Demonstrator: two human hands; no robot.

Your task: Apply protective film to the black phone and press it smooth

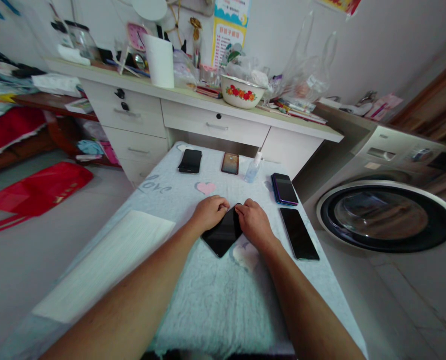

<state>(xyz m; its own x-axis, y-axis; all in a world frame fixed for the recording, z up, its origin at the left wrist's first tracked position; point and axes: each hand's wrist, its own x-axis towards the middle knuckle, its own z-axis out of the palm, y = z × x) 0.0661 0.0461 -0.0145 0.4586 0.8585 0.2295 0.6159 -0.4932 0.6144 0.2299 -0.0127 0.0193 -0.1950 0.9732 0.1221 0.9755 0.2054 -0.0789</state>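
A smartphone (221,237) with a dark, glossy screen lies at a slant on the cloth-covered table, between my two hands. My left hand (210,214) is closed at its far left edge, fingers curled in. On the opposite side, my right hand (253,220) grips the far right corner with thumb and fingers pinched together. Whether a small item sits between the fingertips is hidden. Right of my right hand lies another dark phone (300,234), and beyond it a stack of phones (285,189).
A white cloth or paper sheet (106,265) lies at left. Farther back are a black phone (190,161), a brown-backed phone or case (230,163) and a clear spray bottle (253,168). A cluttered white desk (215,120) stands behind, a washing machine (380,200) at right.
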